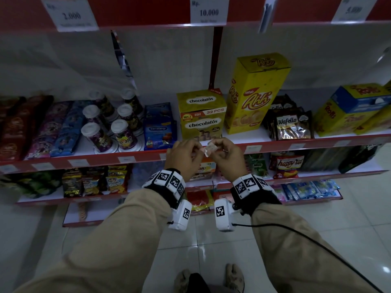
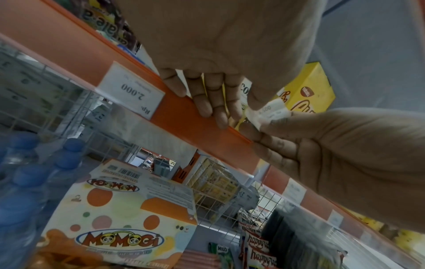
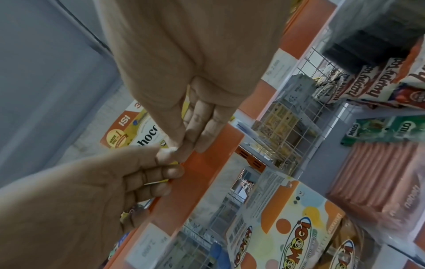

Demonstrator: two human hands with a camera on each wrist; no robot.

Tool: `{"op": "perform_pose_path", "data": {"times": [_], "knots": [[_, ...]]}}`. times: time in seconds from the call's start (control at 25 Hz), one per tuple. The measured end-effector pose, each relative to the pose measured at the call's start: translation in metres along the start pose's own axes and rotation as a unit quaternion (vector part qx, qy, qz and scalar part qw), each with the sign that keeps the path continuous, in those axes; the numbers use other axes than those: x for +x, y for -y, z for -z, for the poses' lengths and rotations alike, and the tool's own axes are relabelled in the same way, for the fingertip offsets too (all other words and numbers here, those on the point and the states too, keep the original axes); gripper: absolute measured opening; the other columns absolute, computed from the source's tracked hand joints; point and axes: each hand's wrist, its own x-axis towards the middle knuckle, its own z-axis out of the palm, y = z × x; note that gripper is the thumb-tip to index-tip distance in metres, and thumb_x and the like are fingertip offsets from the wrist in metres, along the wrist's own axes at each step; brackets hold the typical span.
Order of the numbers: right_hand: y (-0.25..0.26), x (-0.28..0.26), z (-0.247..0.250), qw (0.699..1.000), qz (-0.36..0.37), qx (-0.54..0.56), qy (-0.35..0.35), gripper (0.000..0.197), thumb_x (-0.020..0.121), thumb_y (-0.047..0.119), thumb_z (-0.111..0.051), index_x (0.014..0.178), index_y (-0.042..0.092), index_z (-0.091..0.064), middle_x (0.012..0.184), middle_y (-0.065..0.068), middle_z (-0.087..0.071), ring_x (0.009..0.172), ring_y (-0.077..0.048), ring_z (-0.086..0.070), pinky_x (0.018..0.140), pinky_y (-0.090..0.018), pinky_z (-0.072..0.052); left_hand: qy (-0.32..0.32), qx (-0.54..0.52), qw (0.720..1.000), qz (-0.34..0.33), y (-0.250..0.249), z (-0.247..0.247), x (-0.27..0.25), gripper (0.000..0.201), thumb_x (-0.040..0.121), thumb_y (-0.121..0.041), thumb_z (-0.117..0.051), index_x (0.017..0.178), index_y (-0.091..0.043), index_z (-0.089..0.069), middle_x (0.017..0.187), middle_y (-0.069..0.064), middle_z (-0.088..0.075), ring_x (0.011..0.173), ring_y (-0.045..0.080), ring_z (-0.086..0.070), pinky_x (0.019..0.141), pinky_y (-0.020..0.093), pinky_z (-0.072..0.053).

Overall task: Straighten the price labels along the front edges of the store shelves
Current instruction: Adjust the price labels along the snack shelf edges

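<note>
At the front lip of the red-orange metal shelf edge (image 1: 148,154), just below the yellow "chocolatos" box (image 1: 202,115) marked "ISI 32 PCS", both hands meet over one small white paper price label (image 1: 210,149). The left hand (image 1: 184,154) pinches the label's left end between thumb and forefinger, its other fingers (image 2: 207,102) lying loosely curled against the strip. The right hand (image 1: 227,154) pinches the right end the same way. From the left wrist view the label (image 2: 270,111) is creased and held off the strip, with digits ending "500" legible. Bare red strip runs on both sides of the hands. To the left along the edge sits a clear-sleeved white tag (image 2: 132,91) reading "Rp. 2.000". Right of the chocolatos box stands a tall yellow "nabati Ahh" carton (image 1: 254,94), then brown "Wafello" packets (image 1: 293,125). Above, larger white signs read "2.000" (image 1: 70,14) and "10.000" (image 1: 209,10). Under the strip lies a "MOMOGI" box (image 2: 124,227), with "happy-tos" bags (image 1: 288,164) and green "MILO" packs (image 3: 386,129) nearby.
</note>
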Motion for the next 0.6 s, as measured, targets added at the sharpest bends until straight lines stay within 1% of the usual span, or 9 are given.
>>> {"op": "perform_pose_path", "data": {"times": [0.12, 0.16, 0.2, 0.24, 0.28, 0.36, 0.44, 0.52, 0.6], "knots": [[-0.001, 0.000, -0.001, 1.000, 0.009, -0.018, 0.009, 0.014, 0.086, 0.001, -0.063, 0.098, 0.008, -0.060, 0.097, -0.012, -0.065, 0.081, -0.022, -0.063, 0.077, -0.036, -0.053, 0.004, 0.026, 1.000, -0.003, 0.001, 0.001, 0.000, 0.011, 0.091, -0.034, -0.051, 0.094, -0.026, -0.058, 0.101, -0.007, -0.060, 0.098, 0.021, -0.047, 0.076, 0.033, -0.022], [-0.001, 0.000, 0.000, 0.999, 0.016, -0.042, 0.009, 0.015, 0.087, 0.003, -0.063, 0.099, 0.011, -0.061, 0.098, -0.009, -0.066, 0.082, -0.018, -0.063, 0.076, -0.032, -0.053, 0.009, 0.040, 0.999, -0.003, 0.001, 0.002, 0.001, 0.010, 0.091, -0.032, -0.051, 0.094, -0.026, -0.058, 0.102, -0.007, -0.060, 0.098, 0.021, -0.047, 0.076, 0.033, -0.021], [-0.001, 0.001, 0.003, 0.996, 0.032, -0.083, 0.008, 0.016, 0.086, 0.006, -0.063, 0.101, 0.014, -0.063, 0.099, -0.006, -0.067, 0.081, -0.014, -0.062, 0.073, -0.026, -0.053, 0.014, 0.058, 0.998, -0.005, 0.000, 0.004, 0.001, 0.010, 0.091, -0.031, -0.050, 0.095, -0.026, -0.057, 0.102, -0.007, -0.060, 0.098, 0.021, -0.048, 0.079, 0.034, -0.022], [0.001, 0.003, 0.007, 0.988, 0.059, -0.140, 0.008, 0.016, 0.086, 0.009, -0.063, 0.101, 0.016, -0.066, 0.099, -0.002, -0.068, 0.078, -0.010, -0.060, 0.069, -0.020, -0.050, 0.017, 0.077, 0.997, -0.010, -0.001, 0.005, 0.002, 0.010, 0.092, -0.031, -0.049, 0.096, -0.026, -0.057, 0.102, -0.006, -0.061, 0.098, 0.021, -0.048, 0.082, 0.035, -0.023], [0.004, 0.006, 0.012, 0.975, 0.086, -0.204, 0.013, 0.016, 0.086, 0.011, -0.063, 0.099, 0.018, -0.069, 0.098, -0.001, -0.069, 0.077, -0.009, -0.058, 0.067, -0.019, -0.047, 0.019, 0.094, 0.995, -0.019, -0.002, 0.007, 0.002, 0.011, 0.092, -0.030, -0.048, 0.096, -0.025, -0.057, 0.102, -0.006, -0.062, 0.098, 0.021, -0.049, 0.084, 0.036, -0.023], [0.010, 0.015, 0.021, 0.942, 0.119, -0.311, 0.052, 0.014, 0.086, 0.012, -0.063, 0.096, 0.018, -0.072, 0.094, -0.002, -0.071, 0.083, -0.017, -0.059, 0.072, -0.027, -0.047, 0.017, 0.118, 0.992, -0.038, -0.003, 0.009, 0.001, 0.012, 0.094, -0.029, -0.046, 0.096, -0.024, -0.056, 0.105, -0.004, -0.062, 0.098, 0.021, -0.050, 0.086, 0.037, -0.024], [0.014, 0.020, 0.027, 0.927, 0.118, -0.347, 0.081, 0.015, 0.087, 0.010, -0.062, 0.097, 0.016, -0.072, 0.097, -0.005, -0.072, 0.087, -0.024, -0.063, 0.076, -0.033, -0.050, 0.016, 0.120, 0.992, -0.045, -0.003, 0.010, 0.000, 0.011, 0.094, -0.028, -0.045, 0.097, -0.023, -0.055, 0.108, -0.004, -0.061, 0.099, 0.021, -0.050, 0.086, 0.037, -0.025], [0.016, 0.023, 0.029, 0.942, 0.109, -0.314, 0.052, 0.015, 0.089, 0.009, -0.061, 0.099, 0.013, -0.071, 0.099, -0.005, -0.072, 0.086, -0.023, -0.065, 0.077, -0.033, -0.052, 0.014, 0.110, 0.993, -0.039, -0.002, 0.010, -0.001, 0.012, 0.093, -0.029, -0.046, 0.100, -0.024, -0.055, 0.107, -0.005, -0.061, 0.100, 0.021, -0.050, 0.087, 0.037, -0.025], [0.014, 0.023, 0.028, 0.953, 0.117, -0.280, 0.011, 0.012, 0.089, 0.008, -0.060, 0.096, 0.013, -0.070, 0.095, -0.006, -0.071, 0.086, -0.021, -0.064, 0.075, -0.033, -0.052, 0.016, 0.108, 0.994, -0.033, -0.002, 0.009, -0.002, 0.021, 0.094, -0.033, -0.046, 0.112, -0.025, -0.053, 0.108, -0.006, -0.061, 0.102, 0.020, -0.051, 0.090, 0.037, -0.025]]}}
